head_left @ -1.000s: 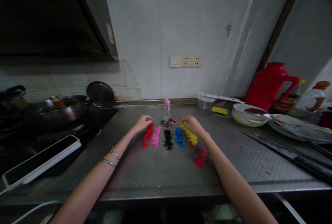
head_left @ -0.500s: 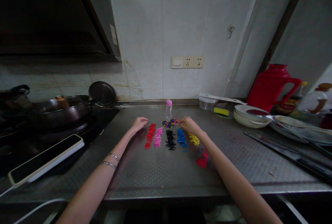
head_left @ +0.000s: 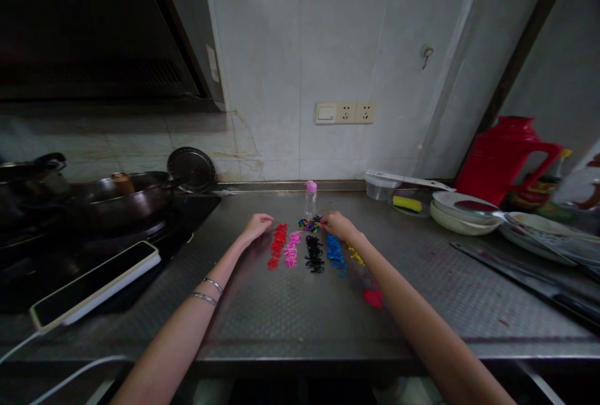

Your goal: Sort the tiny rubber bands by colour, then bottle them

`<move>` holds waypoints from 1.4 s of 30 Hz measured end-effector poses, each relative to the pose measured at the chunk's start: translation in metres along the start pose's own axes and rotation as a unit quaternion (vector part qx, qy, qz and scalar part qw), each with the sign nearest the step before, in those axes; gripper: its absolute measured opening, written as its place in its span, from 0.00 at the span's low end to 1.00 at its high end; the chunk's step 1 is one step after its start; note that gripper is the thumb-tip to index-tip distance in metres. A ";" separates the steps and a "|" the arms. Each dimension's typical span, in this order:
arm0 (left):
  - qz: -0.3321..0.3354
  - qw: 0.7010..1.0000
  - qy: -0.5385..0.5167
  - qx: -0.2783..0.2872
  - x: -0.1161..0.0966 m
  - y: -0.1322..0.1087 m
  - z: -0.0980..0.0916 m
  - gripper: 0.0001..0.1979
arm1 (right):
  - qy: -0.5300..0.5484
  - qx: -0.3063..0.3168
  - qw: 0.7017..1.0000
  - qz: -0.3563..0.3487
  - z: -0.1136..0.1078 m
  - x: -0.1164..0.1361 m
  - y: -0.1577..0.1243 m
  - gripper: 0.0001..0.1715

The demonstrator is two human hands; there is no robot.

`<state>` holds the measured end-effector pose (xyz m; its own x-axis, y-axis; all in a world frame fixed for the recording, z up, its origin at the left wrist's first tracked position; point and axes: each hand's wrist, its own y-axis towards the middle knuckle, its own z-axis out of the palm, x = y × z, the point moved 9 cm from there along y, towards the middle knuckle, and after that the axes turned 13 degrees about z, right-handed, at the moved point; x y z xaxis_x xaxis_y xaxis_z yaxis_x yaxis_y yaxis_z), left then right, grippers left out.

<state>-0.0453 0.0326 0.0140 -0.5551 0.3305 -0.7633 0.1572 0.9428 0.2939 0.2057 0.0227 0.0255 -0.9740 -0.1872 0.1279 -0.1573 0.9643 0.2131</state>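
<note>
Small elastic bands lie sorted in rows on the steel counter [head_left: 290, 311]: red [head_left: 277, 245], pink [head_left: 291, 249], black [head_left: 314, 253], blue [head_left: 335, 251] and yellow [head_left: 355, 254], the last partly behind my right forearm. A mixed heap of bands [head_left: 311, 224] sits beyond the rows, before a small clear bottle with a pink cap [head_left: 310, 197]. My right hand [head_left: 338, 225] reaches into the mixed heap with fingers pinched together. My left hand [head_left: 257, 226] rests curled on the counter just left of the red row. A red piece [head_left: 373, 297] lies beside my right forearm.
A phone on a white base [head_left: 94, 282] lies at the left on the black hob, next to a dark wok [head_left: 117, 200]. Bowls and plates [head_left: 462, 212], a yellow sponge [head_left: 407, 203], a red jug [head_left: 506, 156] and a long knife [head_left: 525, 280] occupy the right side.
My right hand has moved left from the yellow row to the mixed heap. My left hand has drawn slightly away from the red row. The view has shifted a little.
</note>
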 end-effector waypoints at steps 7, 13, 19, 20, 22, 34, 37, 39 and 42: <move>-0.002 1.000 -0.004 0.004 0.006 0.002 0.000 0.14 | -0.008 -0.020 1.000 0.014 -0.002 0.000 0.002 0.10; 0.003 1.000 -0.019 0.003 0.002 -0.001 0.000 0.14 | 0.013 -0.020 0.999 0.030 -0.011 -0.007 -0.002 0.13; -0.002 0.999 -0.035 0.000 -0.002 -0.003 0.001 0.14 | 0.046 -0.020 0.998 0.042 -0.022 -0.005 -0.003 0.14; -0.001 0.999 -0.038 0.000 -0.002 -0.003 0.001 0.14 | 0.053 -0.017 0.998 0.041 -0.022 -0.001 -0.003 0.14; 0.002 0.999 -0.041 -0.001 -0.002 -0.002 0.000 0.14 | 0.070 -0.006 0.997 0.031 -0.020 0.013 -0.003 0.14; 0.009 0.999 -0.034 -0.006 0.005 0.002 -0.004 0.14 | 0.105 0.033 0.993 -0.031 -0.001 0.079 0.004 0.13; 0.015 0.999 -0.031 -0.007 0.007 0.003 -0.003 0.14 | 0.114 0.026 0.993 -0.031 -0.002 0.073 0.003 0.13; 0.021 0.999 -0.025 -0.010 0.008 0.004 -0.002 0.14 | 0.123 0.020 0.992 -0.025 -0.005 0.063 0.001 0.13; 0.040 0.999 -0.009 -0.015 0.007 0.007 0.001 0.13 | 0.145 0.003 0.989 -0.011 -0.013 0.039 -0.002 0.13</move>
<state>-0.0477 0.0412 0.0099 -0.5270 0.4056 -0.7469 0.1759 0.9118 0.3710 0.1698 0.0107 0.0431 -0.8821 -0.2542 0.3966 -0.1806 0.9601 0.2136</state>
